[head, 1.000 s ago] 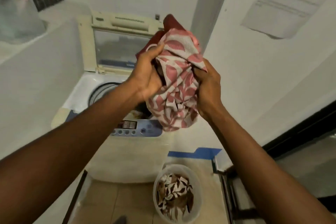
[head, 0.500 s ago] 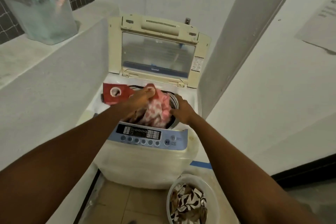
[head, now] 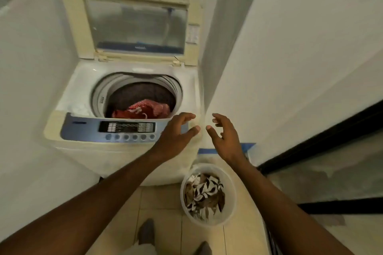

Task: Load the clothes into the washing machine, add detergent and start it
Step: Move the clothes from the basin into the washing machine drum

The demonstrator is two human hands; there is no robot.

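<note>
the washing machine (head: 128, 147) stands with its lid (head: 136, 20) raised upright at the back, and a red patterned cloth (head: 143, 109) lies down inside its drum, just behind the blue control panel (head: 87, 132). both hands are empty with fingers spread: the left hand (head: 176, 136) hovers over the machine's front right corner, the right hand (head: 226, 138) just past that corner, near each other but apart. on the floor by the machine's front right foot sits a white basket (head: 232, 190) holding brown and white clothes (head: 204, 194).
</note>
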